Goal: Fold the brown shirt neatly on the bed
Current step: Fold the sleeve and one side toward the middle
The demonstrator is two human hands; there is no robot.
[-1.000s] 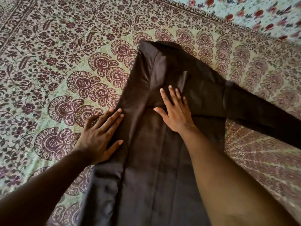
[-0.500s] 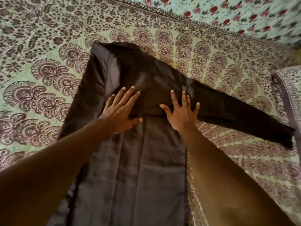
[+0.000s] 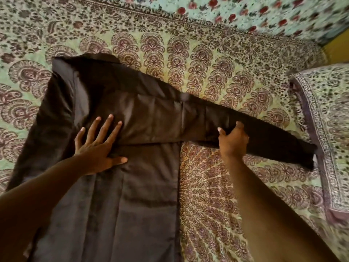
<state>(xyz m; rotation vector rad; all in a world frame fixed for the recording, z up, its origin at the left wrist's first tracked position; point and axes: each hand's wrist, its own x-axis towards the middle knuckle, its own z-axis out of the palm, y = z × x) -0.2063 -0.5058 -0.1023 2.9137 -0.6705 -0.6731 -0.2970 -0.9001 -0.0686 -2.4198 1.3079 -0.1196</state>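
On the bed (image 3: pixel 217 186), left hand (image 3: pixel 98 146) presses the shirt (image 3: pixel 147 118) flat, fingers spread; right hand (image 3: pixel 233 141) pinches the sleeve (image 3: pixel 268 137), best drawn straight across.

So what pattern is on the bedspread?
The bedspread has maroon paisley and floral print on pale green; head view.

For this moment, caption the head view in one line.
Left hand presses the shirt flat; right hand grips its sleeve.

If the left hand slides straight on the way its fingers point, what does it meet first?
The left hand lies flat on the brown shirt, fingers pointing up and slightly right. Going on, it would likely cross the sleeve folded across the chest, then the shirt's top edge and the patterned bedsheet.
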